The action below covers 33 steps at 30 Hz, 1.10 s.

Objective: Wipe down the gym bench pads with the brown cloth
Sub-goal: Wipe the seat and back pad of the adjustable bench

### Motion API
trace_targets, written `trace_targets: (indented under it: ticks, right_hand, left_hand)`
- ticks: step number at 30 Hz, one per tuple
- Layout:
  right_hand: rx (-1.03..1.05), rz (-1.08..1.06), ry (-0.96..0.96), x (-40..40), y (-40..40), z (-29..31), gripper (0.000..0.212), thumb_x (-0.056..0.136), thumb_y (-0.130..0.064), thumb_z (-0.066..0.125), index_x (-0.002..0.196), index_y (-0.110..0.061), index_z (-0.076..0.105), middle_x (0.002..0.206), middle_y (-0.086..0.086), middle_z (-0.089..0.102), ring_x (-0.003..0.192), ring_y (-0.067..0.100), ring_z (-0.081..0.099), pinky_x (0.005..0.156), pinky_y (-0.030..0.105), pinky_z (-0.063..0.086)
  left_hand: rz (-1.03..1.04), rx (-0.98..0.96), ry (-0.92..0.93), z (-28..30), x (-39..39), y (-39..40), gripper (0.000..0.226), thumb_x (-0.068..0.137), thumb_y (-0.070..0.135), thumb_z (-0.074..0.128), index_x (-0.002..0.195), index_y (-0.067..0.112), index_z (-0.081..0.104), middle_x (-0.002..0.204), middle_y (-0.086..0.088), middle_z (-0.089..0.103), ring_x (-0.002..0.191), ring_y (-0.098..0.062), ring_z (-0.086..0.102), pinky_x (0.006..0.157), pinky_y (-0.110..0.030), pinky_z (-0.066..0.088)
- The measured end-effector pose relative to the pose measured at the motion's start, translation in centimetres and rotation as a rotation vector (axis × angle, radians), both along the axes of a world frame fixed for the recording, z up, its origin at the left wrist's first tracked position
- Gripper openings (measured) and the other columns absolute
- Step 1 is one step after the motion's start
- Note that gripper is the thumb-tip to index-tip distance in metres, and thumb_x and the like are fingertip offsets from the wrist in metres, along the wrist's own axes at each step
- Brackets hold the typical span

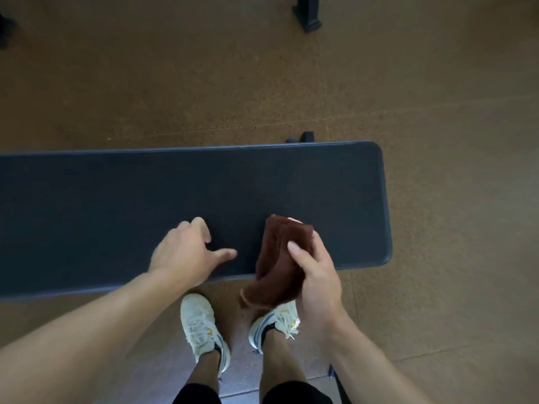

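Note:
A dark blue gym bench pad (145, 199) runs across the view from the left edge to a rounded right end. My right hand (316, 275) grips a folded brown cloth (280, 258) over the pad's near edge, close to its right end; the cloth's lower part hangs past the edge. My left hand (186, 252) hovers over or rests on the pad to the left of the cloth, its fingers loosely curled and its thumb pointing right, holding nothing.
Brown speckled rubber floor surrounds the bench. My two feet in white trainers (204, 328) stand just in front of the pad. A black bench foot (307, 137) shows behind the pad, and a black equipment base (306, 16) stands at the top.

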State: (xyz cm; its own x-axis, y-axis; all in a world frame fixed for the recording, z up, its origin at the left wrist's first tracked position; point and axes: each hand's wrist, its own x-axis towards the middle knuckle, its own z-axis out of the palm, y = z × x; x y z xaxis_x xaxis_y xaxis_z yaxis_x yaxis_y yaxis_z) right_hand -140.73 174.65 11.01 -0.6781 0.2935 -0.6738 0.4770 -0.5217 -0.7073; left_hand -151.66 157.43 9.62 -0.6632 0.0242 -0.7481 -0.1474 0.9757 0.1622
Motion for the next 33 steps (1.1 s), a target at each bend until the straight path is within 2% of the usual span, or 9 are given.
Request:
trace_targets:
  ticks: [2,5,11,16,20,22,25,28,33]
  right_hand:
    - [-0.426,-0.163,-0.003,0.1,0.2,2.1,0.044,0.094,-0.013,0.054,0.137,-0.009,0.063,0.136,0.019,0.068,0.132,0.037,0.062,0.116,0.052,0.043]
    - [-0.62,-0.201,0.005,1.1,0.4,4.0,0.053,0.1,-0.02,0.05,0.15,-0.002,0.05,0.147,0.028,0.057,0.139,0.042,0.054,0.122,0.056,0.034]
    - [-0.017,-0.315,-0.174,3.1,3.0,3.1,0.042,0.078,-0.011,0.08,0.119,-0.009,0.071,0.113,0.016,0.078,0.115,0.037,0.072,0.103,0.052,0.055]
    - [0.525,-0.311,-0.259,5.6,7.5,2.7,0.039,0.074,-0.014,0.093,0.103,-0.034,0.076,0.104,-0.005,0.08,0.104,0.016,0.075,0.1,0.049,0.058]
    - [0.884,-0.139,-0.127,4.7,13.0,4.5,0.04,0.079,-0.011,0.09,0.111,-0.03,0.074,0.109,-0.013,0.076,0.108,0.003,0.07,0.104,0.037,0.055]
    - [1.037,0.064,-0.037,2.4,16.5,4.8,0.045,0.081,-0.015,0.088,0.121,-0.027,0.072,0.126,-0.017,0.07,0.122,0.006,0.062,0.111,0.041,0.048]
    - [1.389,0.6,-0.125,-2.6,20.3,2.4,0.069,0.089,-0.048,0.075,0.152,-0.04,0.048,0.166,-0.02,0.027,0.16,0.025,0.014,0.129,0.059,0.002]
    - [1.225,0.815,-0.27,-4.1,19.4,-2.5,0.08,0.098,-0.066,0.05,0.165,-0.04,0.015,0.175,-0.009,-0.004,0.162,0.026,-0.008,0.128,0.062,-0.003]
    - [1.238,0.592,-0.326,0.7,13.7,-8.2,0.071,0.104,-0.066,0.03,0.166,-0.037,0.01,0.176,-0.007,0.0,0.162,0.026,0.002,0.128,0.049,0.02]
  left_hand:
    - [0.461,0.412,-0.175,1.7,1.6,1.5,0.045,0.083,0.069,0.066,0.101,0.028,0.072,0.102,0.009,0.073,0.102,-0.014,0.068,0.092,-0.035,0.052]
    - [1.046,0.772,-0.582,3.8,3.8,4.0,0.053,0.074,0.063,0.074,0.098,0.016,0.083,0.103,-0.008,0.08,0.102,-0.028,0.075,0.1,-0.042,0.053]
    - [0.752,0.571,0.055,3.7,3.3,6.5,0.027,0.092,0.049,0.069,0.09,0.024,0.079,0.085,0.011,0.079,0.087,-0.007,0.074,0.089,-0.035,0.059]
    - [0.606,0.663,-0.007,4.2,1.8,9.3,0.015,0.092,0.042,0.072,0.093,0.028,0.079,0.087,0.012,0.079,0.087,-0.007,0.075,0.088,-0.037,0.061]
    - [0.508,0.686,0.004,4.3,4.3,12.4,0.01,0.094,0.035,0.07,0.094,0.026,0.075,0.088,0.015,0.078,0.085,0.001,0.072,0.088,-0.031,0.059]
    - [0.527,0.692,-0.032,4.0,6.0,13.7,0.007,0.093,0.03,0.072,0.092,0.023,0.074,0.086,0.009,0.078,0.086,-0.007,0.074,0.086,-0.041,0.061]
    - [0.486,0.672,-0.181,3.1,7.7,14.9,0.02,0.088,0.041,0.074,0.083,0.021,0.071,0.076,0.002,0.076,0.079,-0.019,0.076,0.074,-0.049,0.063]
    - [0.192,0.406,-0.075,2.2,6.7,14.9,0.048,0.074,0.078,0.061,0.078,0.031,0.068,0.063,0.011,0.071,0.065,-0.014,0.072,0.069,-0.041,0.061]
    - [0.251,0.291,0.028,0.3,0.2,16.4,0.035,0.076,0.062,0.077,0.074,0.028,0.069,0.06,0.015,0.072,0.064,-0.011,0.073,0.074,-0.041,0.062]
